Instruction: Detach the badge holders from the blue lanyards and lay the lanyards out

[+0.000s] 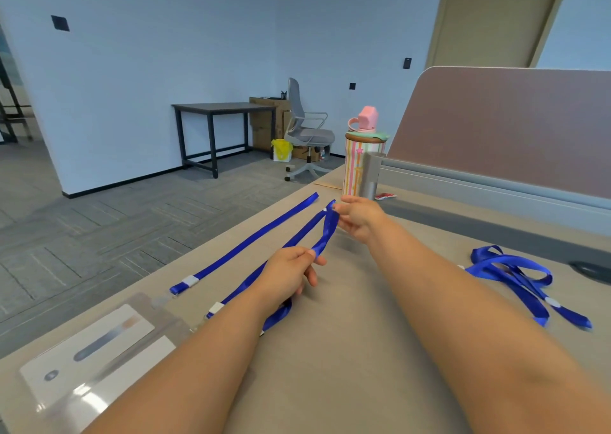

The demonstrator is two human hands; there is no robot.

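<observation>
there, cards (87,351) inside badge holders (162,312)

We pinch a blue lanyard (325,232) with our left hand (291,275) and right hand (358,218), lifting its loop off the tabletop (347,351). Another lanyard (251,242) lies straight by the left edge. Badge holders (92,351) sit at the near left corner.
</observation>
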